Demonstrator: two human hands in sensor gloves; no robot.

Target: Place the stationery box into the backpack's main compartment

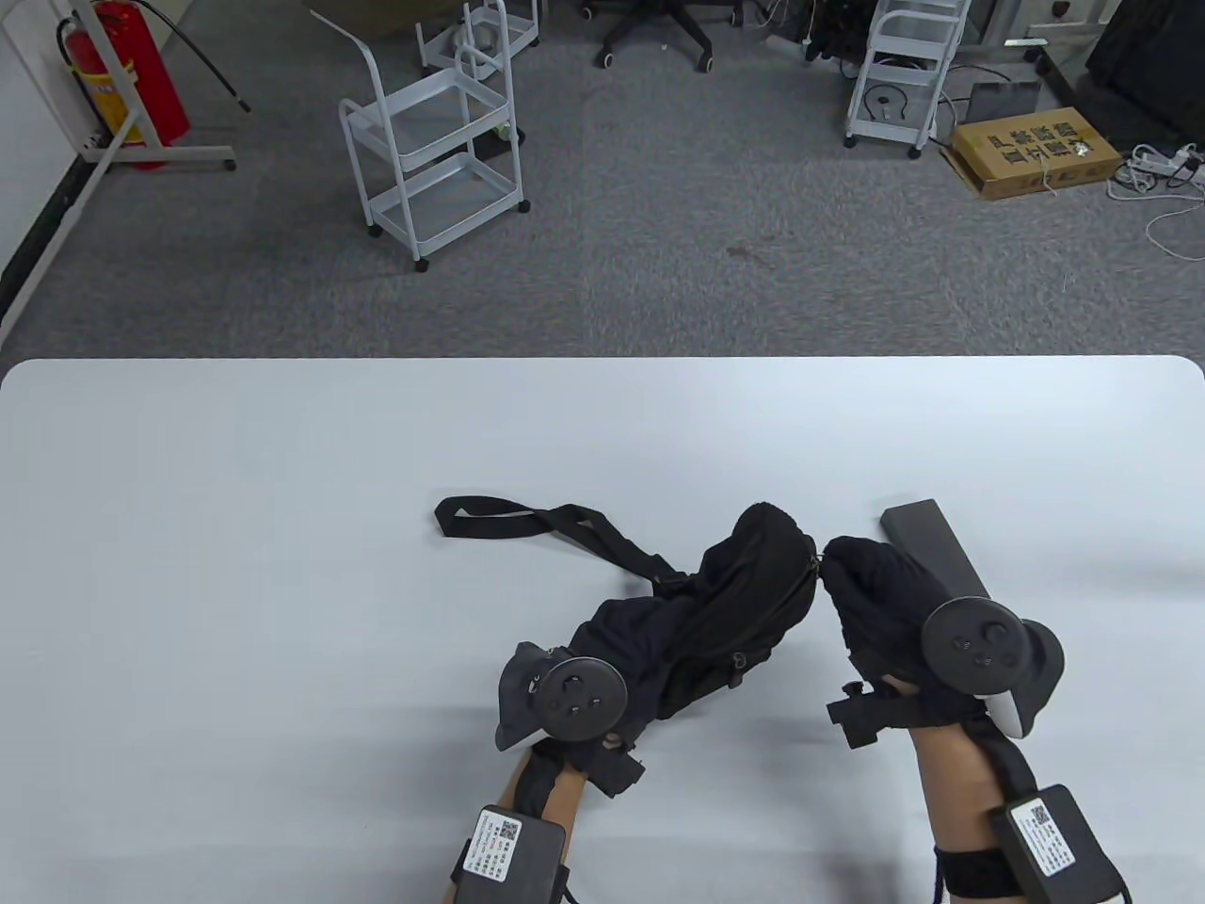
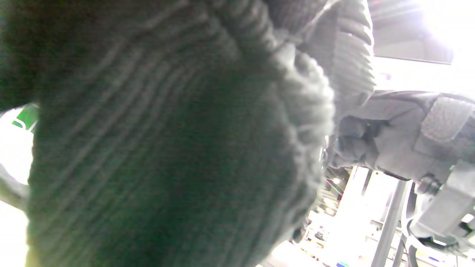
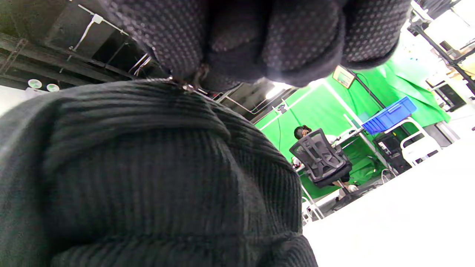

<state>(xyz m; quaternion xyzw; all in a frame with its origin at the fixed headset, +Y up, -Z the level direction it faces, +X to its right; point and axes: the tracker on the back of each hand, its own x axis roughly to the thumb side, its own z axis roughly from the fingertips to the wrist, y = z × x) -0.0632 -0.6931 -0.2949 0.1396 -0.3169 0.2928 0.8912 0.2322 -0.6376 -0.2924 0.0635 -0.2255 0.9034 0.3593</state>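
A black corduroy backpack (image 1: 715,612) lies on the white table (image 1: 282,527), one strap (image 1: 527,520) trailing to the left. My left hand (image 1: 565,702) grips its near lower end; the fingers are hidden under the tracker. My right hand (image 1: 871,589) pinches the zipper pull (image 1: 821,557) at the backpack's right edge; the right wrist view shows the fingertips (image 3: 237,63) closed on the metal pull (image 3: 193,83) over the ribbed fabric (image 3: 148,178). The dark grey stationery box (image 1: 932,546) lies flat behind my right hand. The left wrist view is filled by the backpack's fabric (image 2: 167,148).
Beyond the table's far edge (image 1: 602,358) is grey carpet with white carts (image 1: 442,160), an office chair and a cardboard box (image 1: 1036,151). A fire extinguisher (image 1: 122,75) stands at the far left.
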